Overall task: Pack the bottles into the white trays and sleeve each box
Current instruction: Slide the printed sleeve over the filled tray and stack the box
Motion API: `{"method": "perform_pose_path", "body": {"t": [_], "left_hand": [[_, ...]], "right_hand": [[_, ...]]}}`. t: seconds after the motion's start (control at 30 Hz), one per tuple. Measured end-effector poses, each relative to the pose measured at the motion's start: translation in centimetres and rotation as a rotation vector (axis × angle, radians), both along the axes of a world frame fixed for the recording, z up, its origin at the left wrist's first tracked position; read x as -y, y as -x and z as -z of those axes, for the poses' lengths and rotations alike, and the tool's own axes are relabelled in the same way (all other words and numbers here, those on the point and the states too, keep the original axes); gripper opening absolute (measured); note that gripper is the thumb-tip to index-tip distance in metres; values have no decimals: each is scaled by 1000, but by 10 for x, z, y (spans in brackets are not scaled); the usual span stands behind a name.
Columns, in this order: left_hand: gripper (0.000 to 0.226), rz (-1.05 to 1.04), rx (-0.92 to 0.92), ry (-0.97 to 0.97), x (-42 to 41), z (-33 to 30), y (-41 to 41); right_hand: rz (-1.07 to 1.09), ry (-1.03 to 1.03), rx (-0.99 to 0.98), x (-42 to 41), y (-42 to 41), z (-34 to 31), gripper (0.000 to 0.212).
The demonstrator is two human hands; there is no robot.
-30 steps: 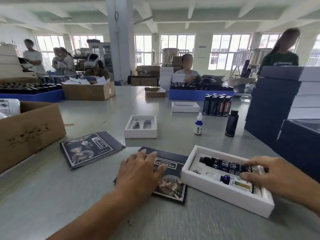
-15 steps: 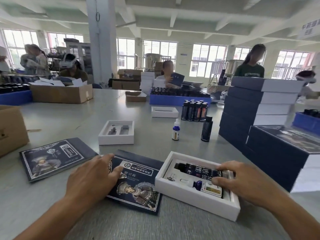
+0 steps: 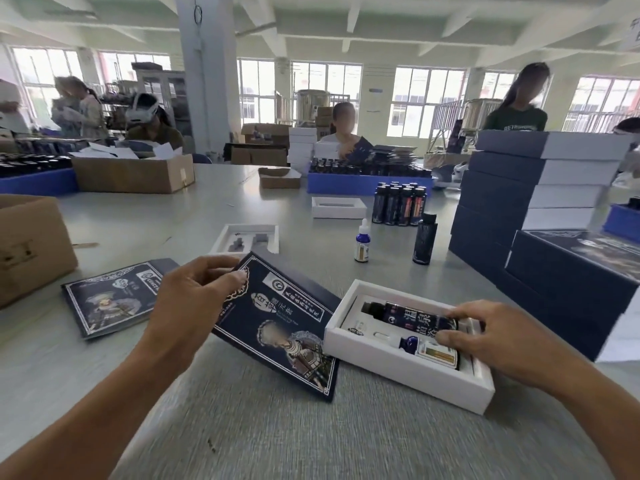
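Left hand (image 3: 194,299) has pinched the top corner of a dark printed sleeve (image 3: 280,323), tilting it off the worktop (image 3: 277,431) just left of the white tray (image 3: 408,368). Right hand (image 3: 495,341) rests spread over the dark bottle (image 3: 405,315) and dropper bottle (image 3: 429,349) lying inside that tray.

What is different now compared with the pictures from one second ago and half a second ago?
The left hand, which lay flat on the dark sleeve, has now gripped the sleeve's far edge and tilted it up off the table. The right hand stays on the two bottles in the white tray. The second sleeve on the left lies unmoved.
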State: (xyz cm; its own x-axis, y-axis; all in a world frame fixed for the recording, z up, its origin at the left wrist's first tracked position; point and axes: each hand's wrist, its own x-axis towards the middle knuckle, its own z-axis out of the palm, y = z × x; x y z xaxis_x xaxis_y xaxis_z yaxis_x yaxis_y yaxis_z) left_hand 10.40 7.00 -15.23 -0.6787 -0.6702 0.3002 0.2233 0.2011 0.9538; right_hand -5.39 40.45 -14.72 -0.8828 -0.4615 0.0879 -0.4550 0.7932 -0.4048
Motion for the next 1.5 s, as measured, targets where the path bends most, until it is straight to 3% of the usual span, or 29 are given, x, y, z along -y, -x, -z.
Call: {"method": "perform_pose_path", "body": {"t": [0.17, 0.37, 0.7, 0.9, 1.13, 1.5], "left_hand": [[6, -104, -19, 150, -3, 5, -1], [28, -128, 33, 347, -6, 8, -3], [12, -285, -65, 340, 3, 10, 1], [18, -440, 49, 290, 24, 18, 10], [17, -395, 211, 368, 34, 31, 16], [27, -311, 212, 344, 23, 39, 17]], "right_hand": [[-3, 11, 26, 0, 0, 0, 49], [-15, 16, 45, -3, 3, -1, 51], [-3, -94, 37, -8, 11, -4, 52], [22, -35, 63, -16, 15, -2, 45], [10, -49, -3, -18, 14, 0, 44], [12, -30, -27, -14, 13, 4, 40]]}}
